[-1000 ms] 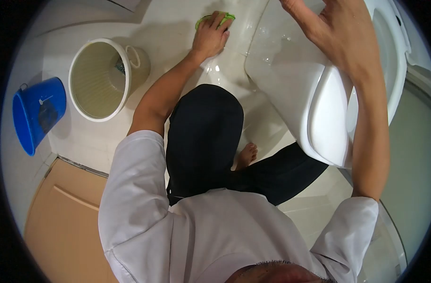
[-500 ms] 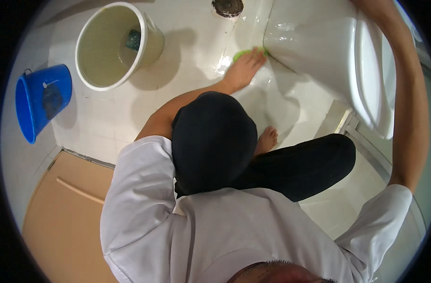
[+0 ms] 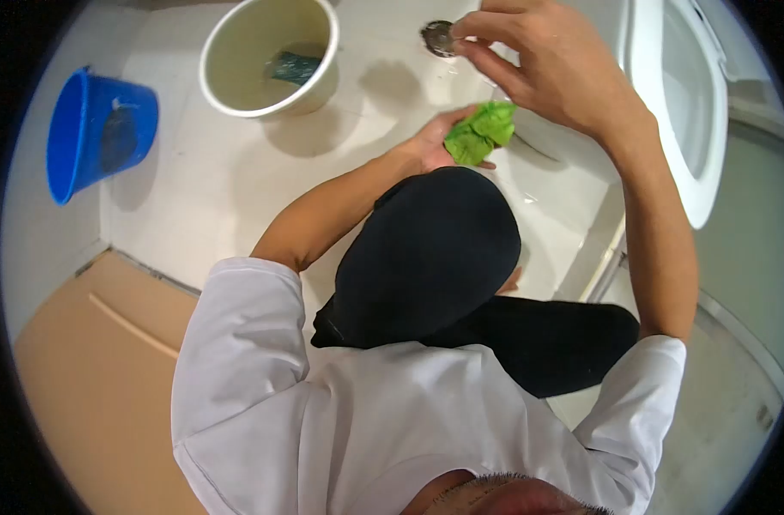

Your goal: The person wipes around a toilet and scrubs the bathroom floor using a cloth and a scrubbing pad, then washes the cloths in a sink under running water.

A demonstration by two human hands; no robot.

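A: Quick pass. Where's the green cloth (image 3: 482, 131)?

B: We see it bunched in the left hand (image 3: 435, 146), palm up, fingers half curled under it, just past the raised black knee (image 3: 430, 249). It's off the floor, above the wet white tiles (image 3: 220, 189).

A: Right hand (image 3: 550, 73)?

B: Above and right of the cloth, fingers loosely bent and pointing down at it, thumb and forefinger close together. We can't tell if they pinch a corner or only hang over it. So: left hand has the cloth, right hand just beside it.

A: Cloth axis?

B: The wad runs roughly near-left to far-right, its far end nearest the right fingertips.

A: Surroundings?

B: Floor drain (image 3: 439, 36) far of the hands, toilet (image 3: 679, 103) right, cream bucket (image 3: 270, 53) with a dark thing inside far left, blue bucket (image 3: 100, 133) further left.
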